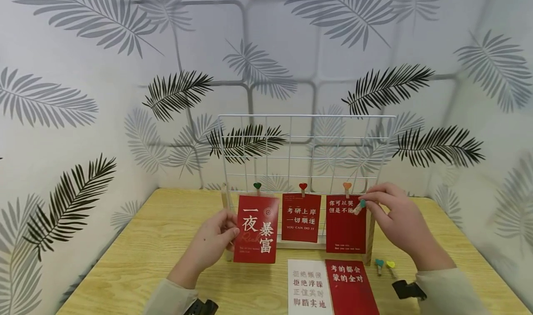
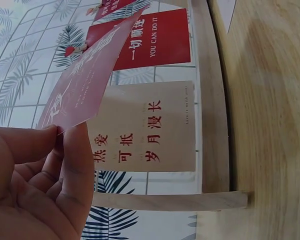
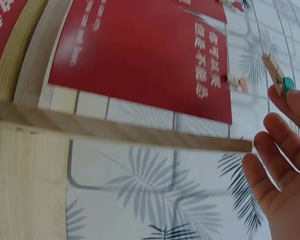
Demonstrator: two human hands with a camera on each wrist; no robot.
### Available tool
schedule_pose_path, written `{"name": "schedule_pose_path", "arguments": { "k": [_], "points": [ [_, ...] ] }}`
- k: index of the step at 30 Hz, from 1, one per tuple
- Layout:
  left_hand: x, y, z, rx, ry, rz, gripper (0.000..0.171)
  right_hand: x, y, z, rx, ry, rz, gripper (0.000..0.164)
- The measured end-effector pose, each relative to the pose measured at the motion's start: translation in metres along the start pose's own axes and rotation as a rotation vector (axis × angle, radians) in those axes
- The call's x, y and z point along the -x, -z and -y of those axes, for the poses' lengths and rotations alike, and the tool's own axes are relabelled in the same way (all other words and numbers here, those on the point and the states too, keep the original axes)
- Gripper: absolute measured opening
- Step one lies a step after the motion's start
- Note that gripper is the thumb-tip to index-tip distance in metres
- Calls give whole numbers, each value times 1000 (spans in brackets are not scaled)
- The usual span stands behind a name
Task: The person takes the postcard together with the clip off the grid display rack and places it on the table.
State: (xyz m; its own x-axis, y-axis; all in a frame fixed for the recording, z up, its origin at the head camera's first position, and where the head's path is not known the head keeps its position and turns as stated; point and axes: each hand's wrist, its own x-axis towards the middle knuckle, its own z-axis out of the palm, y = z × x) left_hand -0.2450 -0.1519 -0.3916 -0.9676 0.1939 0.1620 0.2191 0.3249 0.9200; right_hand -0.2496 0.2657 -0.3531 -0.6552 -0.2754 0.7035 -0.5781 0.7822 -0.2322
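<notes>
- Tabletop (image 1: 166, 222): light wood grain, carries the rack, 2 flat cards + loose pegs.
- White wire grid (image 1: 290, 157): upright in wood stand, back of tabletop. Risk: prob. tips or shifts if a peg gets pushed on hard w/ no hand bracing it.
- Hands: L hand (image 1: 213, 235) pinches a card's edge btwn thumb & fingers; R hand (image 1: 399, 218) pinches a peg btwn thumb & index, other fingers spread, by the stand's R side. Can't tell if that peg is squeezed apart.
- Red card w/ white lettering (image 1: 256, 229), in L hand: in front of grid's lower L, angled out from it, partly hiding a cream card (image 2: 145, 127) hung there. One-edge hold could let it swing or bend; sliding it past might knock the cream one askew.
- Middle red card (image 1: 301, 218) & R red card (image 1: 346, 231): hung on grid. R hand is close; a careless knuckle could bump the R one.
- White card (image 1: 309, 285) + another red card (image 1: 351, 285): flat on tabletop, side by side; a sleeve could drag them.
- Teal heart peg (image 1: 360, 206), in R hand: small, could slip if pinched off-centre.
</notes>
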Motion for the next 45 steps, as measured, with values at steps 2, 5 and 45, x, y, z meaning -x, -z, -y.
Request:
{"name": "schedule_pose_path", "arguments": {
  "k": [2,5,45],
  "points": [
    [1,0,2,13,-2,17,8,4,2,-6,6,-13,-3,15],
    [2,-2,6,15,3,42,9,8,6,-15,18,-31,-8,16],
    [6,-14,34,-137,157,335,8,67,21,-111,-98,-477,576,37]
  ]
}}
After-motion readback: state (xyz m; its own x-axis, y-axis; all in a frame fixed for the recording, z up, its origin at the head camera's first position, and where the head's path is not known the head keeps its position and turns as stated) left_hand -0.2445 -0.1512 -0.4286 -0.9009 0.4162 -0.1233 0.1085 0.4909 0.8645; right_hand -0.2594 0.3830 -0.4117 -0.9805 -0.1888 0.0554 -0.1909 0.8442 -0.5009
